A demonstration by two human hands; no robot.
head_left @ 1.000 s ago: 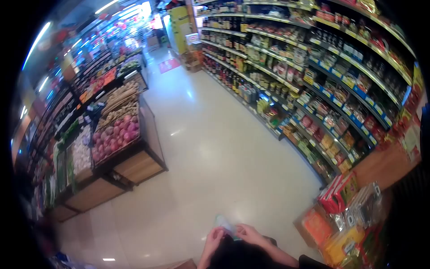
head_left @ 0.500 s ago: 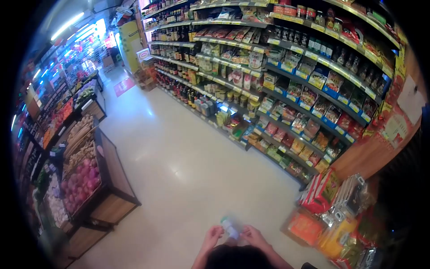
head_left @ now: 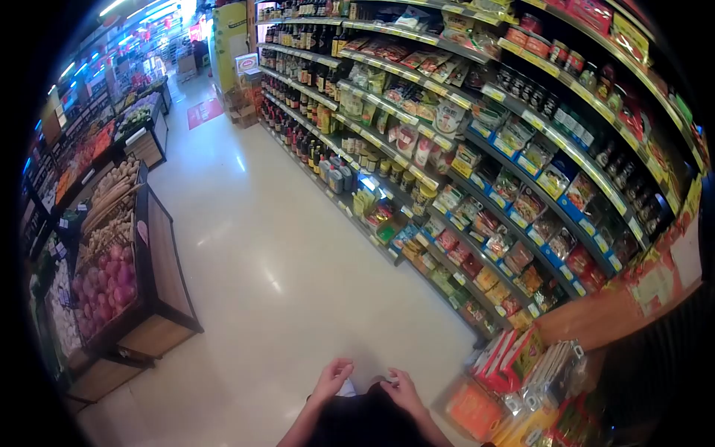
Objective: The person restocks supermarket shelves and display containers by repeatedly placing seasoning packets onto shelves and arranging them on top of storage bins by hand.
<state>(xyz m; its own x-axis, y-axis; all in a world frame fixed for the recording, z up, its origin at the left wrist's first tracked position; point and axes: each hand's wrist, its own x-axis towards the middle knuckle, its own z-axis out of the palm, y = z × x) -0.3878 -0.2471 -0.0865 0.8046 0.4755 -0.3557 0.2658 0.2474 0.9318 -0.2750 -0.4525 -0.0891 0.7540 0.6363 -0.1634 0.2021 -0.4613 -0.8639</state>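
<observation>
Low in the head view, my left hand [head_left: 332, 378] is raised in front of my dark clothing, its fingers curled in. A small whitish object [head_left: 347, 388] shows just beside its palm, mostly hidden; its kind is unclear. To the right, a short gap away, my right hand [head_left: 400, 388] has its fingers bent and pressed together. Its fingertips are close to a dark edge at the top of the black clothing [head_left: 357, 421]. What the right fingers hold, if anything, is too small to make out.
Tall shelves [head_left: 417, 119] of bottles, jars and packets line the right side. At lower right stand stacked packaged goods [head_left: 514, 365]. A wooden produce stand [head_left: 170, 276] with purple-red onions [head_left: 104, 287] is on the left. Pale floor [head_left: 261, 298] runs between them.
The whitish object between my hands has dropped mostly out of sight. Both hands sit a little further left in view. The view has turned, and the onion stand has shifted left.
</observation>
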